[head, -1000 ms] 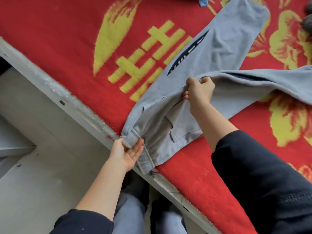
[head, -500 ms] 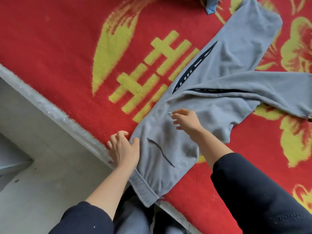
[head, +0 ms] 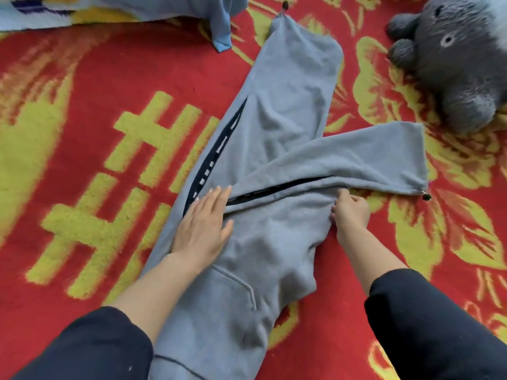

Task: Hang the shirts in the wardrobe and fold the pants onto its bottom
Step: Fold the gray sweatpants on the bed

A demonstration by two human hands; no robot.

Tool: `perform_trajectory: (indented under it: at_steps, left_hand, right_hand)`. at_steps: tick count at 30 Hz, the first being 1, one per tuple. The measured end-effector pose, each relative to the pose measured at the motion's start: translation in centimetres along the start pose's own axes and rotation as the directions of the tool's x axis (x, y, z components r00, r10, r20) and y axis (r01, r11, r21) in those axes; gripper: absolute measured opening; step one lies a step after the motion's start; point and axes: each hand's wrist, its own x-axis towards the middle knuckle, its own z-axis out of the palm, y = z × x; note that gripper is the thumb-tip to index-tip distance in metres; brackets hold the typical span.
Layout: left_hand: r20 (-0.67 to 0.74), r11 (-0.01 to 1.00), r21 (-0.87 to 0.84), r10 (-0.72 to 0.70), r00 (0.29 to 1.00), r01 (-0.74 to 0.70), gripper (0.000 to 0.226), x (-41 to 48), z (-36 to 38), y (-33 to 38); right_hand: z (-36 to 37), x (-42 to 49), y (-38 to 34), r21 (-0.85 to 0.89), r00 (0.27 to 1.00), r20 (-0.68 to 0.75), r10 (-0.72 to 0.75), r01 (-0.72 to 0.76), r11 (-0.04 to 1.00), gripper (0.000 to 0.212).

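Since half a second ago the left hand [head: 201, 229] has left the waistband edge and moved up the grey pants [head: 274, 242]. The right hand [head: 352, 212] has gone from the middle of the cloth to its right edge. The view has tipped upward too, so the bed's edge is out of frame.

The pants lie mid-frame on a red blanket [head: 109, 72] with yellow figures, waist toward the bottom edge. One leg runs to the upper centre; the other crosses over its base and points right. The left hand lies flat on the cloth, its fingers [head: 216, 197] straight and slightly apart, their tips by the black striped band [head: 216, 152]. The right hand's fingers [head: 337, 215] are curled and clamped on a fold of cloth just under the crossing leg.

A grey plush toy [head: 455, 67] sits at the upper right, near that leg's cuff but apart from it. A light blue garment [head: 219, 26] lies at the top left, near the upper cuff.
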Motion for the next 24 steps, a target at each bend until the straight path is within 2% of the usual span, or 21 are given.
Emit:
perform_trajectory:
  at_steps: [4,7,9,10,11,13,16,17,19,21,24]
  left_hand:
    - [0.033,0.992,-0.12,0.034,0.999,-0.03,0.06,3.4,0.4,-0.5]
    - [0.023,0.967,-0.248,0.064,0.998,-0.056,0.052,4.4,0.9,-1.4]
    - [-0.034,0.913,-0.406,0.027,0.999,-0.039,0.043,4.8,0.9,-1.4]
    - [-0.051,0.877,-0.481,-0.014,0.999,-0.012,0.04,4.9,0.8,-1.4]
    - [-0.053,0.843,-0.537,-0.064,0.997,0.026,0.036,5.1,0.6,-1.4]
    - [-0.05,0.805,-0.588,-0.141,0.989,0.085,0.029,5.4,0.0,-1.4]
    - [-0.041,0.715,-0.69,-0.187,0.981,0.107,0.023,6.1,-1.0,-1.6]
    - [-0.033,0.662,-0.74,-0.207,0.978,0.115,0.026,6.3,-1.2,-1.5]
    - [-0.002,0.532,-0.833,-0.276,0.961,0.151,0.031,6.6,-1.2,-1.7]
    - [0.042,0.423,-0.883,-0.358,0.933,0.202,0.031,6.8,-0.9,-2.0]
    - [0.108,0.308,-0.92,-0.397,0.911,0.243,0.026,6.8,-0.8,-2.3]
  right_hand:
    - [0.3,3.5,-1.9,0.231,0.977,-0.167,0.131,-0.091,0.969,0.033]
    - [0.8,5.5,-3.9,0.388,0.956,-0.222,0.189,-0.091,0.917,0.016]
    - [1.4,6.3,-5.9,0.433,0.954,-0.275,0.119,0.013,0.902,0.027]
    - [1.8,6.6,-7.2,0.392,0.949,-0.311,0.049,0.081,0.916,0.035]
    - [2.4,6.8,-8.6,0.31,0.939,-0.341,-0.047,0.159,0.937,0.036]
    - [3.8,7.0,-12.0,0.121,0.9,-0.343,-0.267,0.325,0.938,0.022]
    - [6.6,7.3,-18.1,0.026,0.817,-0.241,-0.524,0.545,0.838,0.007]
    - [8.0,7.3,-20.1,-0.013,0.784,-0.156,-0.6,0.606,0.795,0.006]
    - [11.0,6.9,-23.1,-0.144,0.729,0.134,-0.671,0.684,0.715,0.012]
    - [13.6,6.8,-24.1,-0.33,0.727,0.408,-0.553,0.682,0.653,0.034]
    - [15.5,7.1,-22.1,-0.548,0.74,0.534,-0.41,0.672,0.498,0.056]
